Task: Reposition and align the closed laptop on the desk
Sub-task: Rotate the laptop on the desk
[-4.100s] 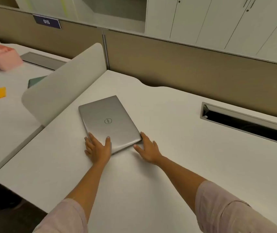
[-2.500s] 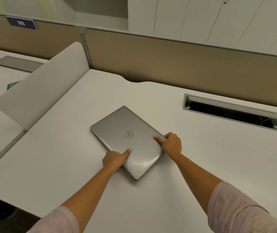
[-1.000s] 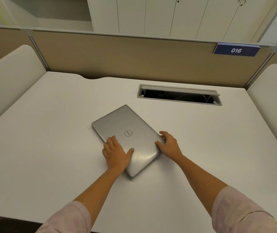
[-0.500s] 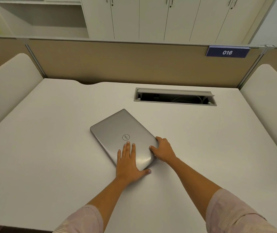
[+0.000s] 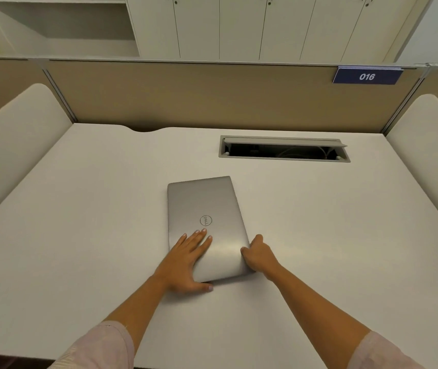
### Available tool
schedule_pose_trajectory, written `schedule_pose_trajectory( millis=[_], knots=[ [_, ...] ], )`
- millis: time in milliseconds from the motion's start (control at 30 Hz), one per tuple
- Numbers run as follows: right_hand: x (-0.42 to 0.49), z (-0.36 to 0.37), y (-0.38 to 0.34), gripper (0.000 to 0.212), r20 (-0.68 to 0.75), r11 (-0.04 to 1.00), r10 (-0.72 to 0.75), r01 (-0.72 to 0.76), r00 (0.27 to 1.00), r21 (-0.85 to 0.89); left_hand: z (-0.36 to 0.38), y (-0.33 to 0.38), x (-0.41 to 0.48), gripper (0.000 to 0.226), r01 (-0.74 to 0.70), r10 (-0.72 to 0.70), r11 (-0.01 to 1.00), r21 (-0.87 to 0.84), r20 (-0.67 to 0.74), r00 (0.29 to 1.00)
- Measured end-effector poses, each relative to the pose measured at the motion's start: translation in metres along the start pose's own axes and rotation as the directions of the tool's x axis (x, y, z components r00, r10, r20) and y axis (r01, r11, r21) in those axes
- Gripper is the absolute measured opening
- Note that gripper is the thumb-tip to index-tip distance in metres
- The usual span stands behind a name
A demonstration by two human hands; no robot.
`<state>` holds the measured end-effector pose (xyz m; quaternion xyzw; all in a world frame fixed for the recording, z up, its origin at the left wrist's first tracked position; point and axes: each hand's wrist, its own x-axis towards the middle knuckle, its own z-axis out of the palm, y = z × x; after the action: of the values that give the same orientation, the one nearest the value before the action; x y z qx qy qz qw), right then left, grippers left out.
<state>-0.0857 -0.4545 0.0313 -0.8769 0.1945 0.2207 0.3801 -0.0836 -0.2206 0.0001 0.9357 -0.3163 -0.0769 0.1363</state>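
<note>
Since half a second before, the closed Dell laptop (image 5: 207, 225) had swung nearly square on the desk (image 5: 79, 222); left hand (image 5: 186, 262) lay flat on its lid, right hand (image 5: 259, 255) curled against its right edge.

Pretty plain office cubicle: white desk (image 5: 79, 209) with a cable slot (image 5: 284, 150), tan partition (image 5: 199, 94) behind wearing a blue 016 tag (image 5: 367, 76), white cabinets (image 5: 239, 25) beyond, rounded cream dividers (image 5: 13, 139) either side.
</note>
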Motion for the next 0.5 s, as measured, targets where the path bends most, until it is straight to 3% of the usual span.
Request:
schedule_pose_trajectory(
  millis=[367,500],
  knots=[
    [-0.013,0.036,-0.027,0.035,0.113,0.994,0.012,0.001,0.993,-0.107,-0.035,-0.06,-0.008,0.115,-0.145,0.127,0.982,0.119,0.142,0.982],
    [-0.001,0.021,-0.034,0.023,0.239,0.984,0.037,0.006,0.97,-0.18,-0.036,-0.063,-0.007,0.115,-0.153,0.139,0.983,0.103,0.129,0.982]
  ],
)
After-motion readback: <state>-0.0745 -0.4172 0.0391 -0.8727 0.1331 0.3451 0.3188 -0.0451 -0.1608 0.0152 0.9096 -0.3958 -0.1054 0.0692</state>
